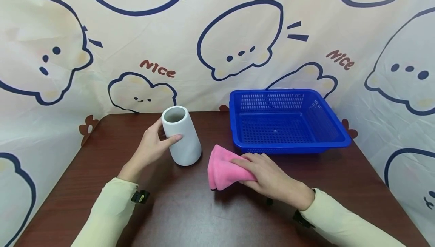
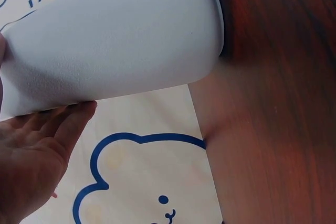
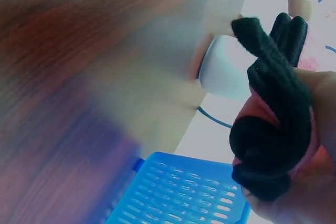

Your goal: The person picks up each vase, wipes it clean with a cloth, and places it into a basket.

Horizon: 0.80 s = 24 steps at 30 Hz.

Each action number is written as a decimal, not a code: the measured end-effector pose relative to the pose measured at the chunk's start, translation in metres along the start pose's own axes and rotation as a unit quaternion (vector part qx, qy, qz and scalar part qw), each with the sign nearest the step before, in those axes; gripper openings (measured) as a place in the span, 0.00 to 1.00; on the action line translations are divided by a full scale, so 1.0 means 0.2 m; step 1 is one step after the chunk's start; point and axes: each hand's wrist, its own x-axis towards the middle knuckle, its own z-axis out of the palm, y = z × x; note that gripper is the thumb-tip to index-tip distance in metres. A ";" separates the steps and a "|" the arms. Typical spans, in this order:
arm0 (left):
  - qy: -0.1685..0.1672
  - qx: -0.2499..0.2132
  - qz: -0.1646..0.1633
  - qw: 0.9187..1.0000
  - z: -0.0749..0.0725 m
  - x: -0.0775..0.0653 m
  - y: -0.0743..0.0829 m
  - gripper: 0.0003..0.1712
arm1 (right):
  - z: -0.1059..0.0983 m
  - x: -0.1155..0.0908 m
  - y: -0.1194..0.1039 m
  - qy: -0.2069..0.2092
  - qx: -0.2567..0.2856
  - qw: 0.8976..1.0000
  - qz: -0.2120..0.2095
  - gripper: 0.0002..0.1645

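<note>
A smooth white vase (image 1: 186,141), round-mouthed and wider at the base, stands left of centre on the dark wooden table. My left hand (image 1: 153,145) grips it near the top, thumb across the front and fingers behind. In the left wrist view the vase (image 2: 121,40) fills the upper part, with the left hand's fingers (image 2: 73,124) along its side. To the right, my right hand (image 1: 266,173) holds a bunched pink cloth (image 1: 225,169) above the table. From the right wrist, black folds of the cloth (image 3: 283,114) show on its underside.
A blue plastic basket (image 1: 289,147) with perforated sides sits at the back right of the table (image 1: 190,209), just beyond the right hand. Behind the table hangs a pale curtain (image 1: 204,88) with blue cartoon outlines, continuing along both sides.
</note>
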 end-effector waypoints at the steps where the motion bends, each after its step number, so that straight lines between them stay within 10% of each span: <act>1: 0.000 0.001 0.000 1.000 0.00 0.00 0.00 0.42 | 0.00 0.00 0.00 0.000 0.002 1.000 0.001 0.32; 24: 0.004 0.010 0.004 1.000 0.01 0.00 -0.01 0.42 | -0.07 0.08 -0.02 0.039 0.018 0.999 0.013 0.35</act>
